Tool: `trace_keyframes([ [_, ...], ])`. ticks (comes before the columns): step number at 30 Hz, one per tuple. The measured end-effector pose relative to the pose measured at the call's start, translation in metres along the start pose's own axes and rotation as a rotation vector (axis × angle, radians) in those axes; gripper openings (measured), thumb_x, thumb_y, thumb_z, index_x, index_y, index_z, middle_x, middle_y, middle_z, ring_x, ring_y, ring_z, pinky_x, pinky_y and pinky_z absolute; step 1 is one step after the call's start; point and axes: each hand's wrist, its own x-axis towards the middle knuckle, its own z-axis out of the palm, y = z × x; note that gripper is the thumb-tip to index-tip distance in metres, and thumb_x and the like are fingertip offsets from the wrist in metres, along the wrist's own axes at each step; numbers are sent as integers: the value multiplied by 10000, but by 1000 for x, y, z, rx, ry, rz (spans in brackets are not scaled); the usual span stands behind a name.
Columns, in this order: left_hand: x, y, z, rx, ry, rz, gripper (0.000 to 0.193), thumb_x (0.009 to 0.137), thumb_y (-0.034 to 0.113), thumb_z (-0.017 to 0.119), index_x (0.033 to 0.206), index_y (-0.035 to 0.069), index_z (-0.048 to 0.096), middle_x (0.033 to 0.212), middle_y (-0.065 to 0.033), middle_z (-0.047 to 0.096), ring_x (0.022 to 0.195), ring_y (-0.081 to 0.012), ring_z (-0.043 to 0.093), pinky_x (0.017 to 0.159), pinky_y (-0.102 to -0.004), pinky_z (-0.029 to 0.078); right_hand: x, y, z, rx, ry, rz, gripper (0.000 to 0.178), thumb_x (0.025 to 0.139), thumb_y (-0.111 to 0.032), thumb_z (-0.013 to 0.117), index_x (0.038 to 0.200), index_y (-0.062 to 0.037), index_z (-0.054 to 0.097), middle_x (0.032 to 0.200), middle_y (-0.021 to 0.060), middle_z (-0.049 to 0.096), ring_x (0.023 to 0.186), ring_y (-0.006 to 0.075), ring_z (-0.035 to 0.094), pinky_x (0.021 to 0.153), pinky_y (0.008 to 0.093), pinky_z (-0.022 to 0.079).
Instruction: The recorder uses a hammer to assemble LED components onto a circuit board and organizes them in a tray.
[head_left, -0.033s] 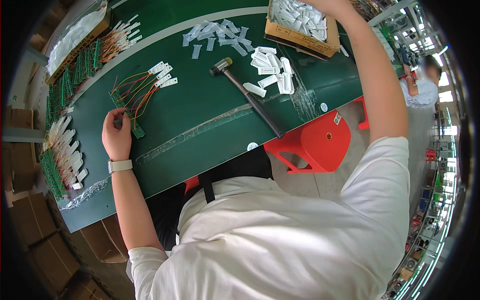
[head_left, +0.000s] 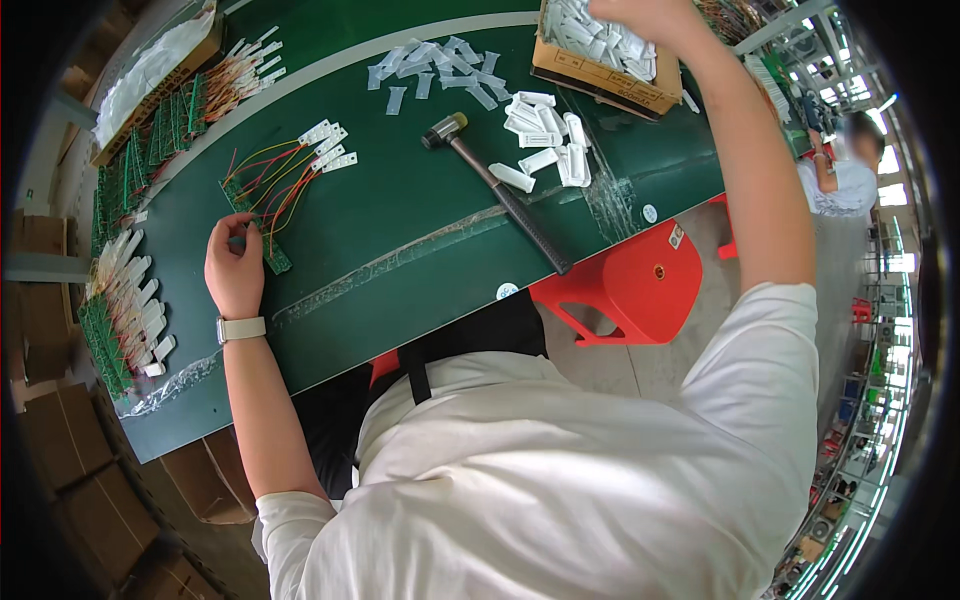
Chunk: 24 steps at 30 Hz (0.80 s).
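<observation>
My left hand (head_left: 235, 262) is closed in a pinch at the edge of a narrow green circuit board (head_left: 272, 252) lying on the table. Red and yellow wires run from this board to several small white connector strips (head_left: 328, 146). My right hand (head_left: 650, 18) reaches over a cardboard box (head_left: 605, 88) filled with white plastic casings (head_left: 600, 42). The picture's upper edge cuts that hand off, and its fingertips are hard to make out among the casings.
A hammer (head_left: 507, 205) lies mid-table beside loose white casings (head_left: 545, 135). Clear plastic pieces (head_left: 435, 68) are scattered behind it. Wired boards (head_left: 105, 335) are piled at the left. A red stool (head_left: 640, 285) stands by the table's front edge; a person (head_left: 845, 180) sits at far right.
My right hand shows slightly more below the upper edge, over the box. My left hand stays at the circuit board.
</observation>
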Motion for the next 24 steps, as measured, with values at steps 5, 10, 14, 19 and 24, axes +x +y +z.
trace_keyframes([
  [5,2,11,0,55,-25,14,160,934,163,704,1077,99,733,852,-6,652,641,-116,551,650,-287,487,-75,-11,51,252,-313,-18,445,711,-52,761,1124,-159,637,1062,91,582,931,292,663,816,405,537],
  [10,3,6,-1,35,-12,26,156,928,168,709,1067,105,736,852,-1,654,640,-119,542,648,-295,489,-111,-18,95,26,-323,-180,440,715,-53,781,1104,-200,637,1126,82,552,1077,297,630,851,442,544],
  [14,1,5,-1,-16,-12,-2,155,925,169,710,1062,100,736,852,-4,654,644,-122,545,653,-297,490,-126,-19,106,11,-443,-87,458,720,-83,790,1140,-214,662,1279,133,544,1241,357,569,1013,461,499],
  [19,-1,9,-2,0,5,28,141,921,156,710,1044,91,734,852,-11,647,659,-130,551,654,-296,486,-131,-12,108,108,-453,-158,551,737,-252,875,1254,-255,684,1433,121,498,1351,355,503,1118,447,457],
  [24,-3,10,-1,6,2,30,127,924,152,705,1031,89,731,857,-16,650,658,-140,559,653,-298,487,-123,-15,86,58,-522,-134,693,739,-331,908,1382,-278,653,1554,76,426,1424,320,458,1155,448,425],
])
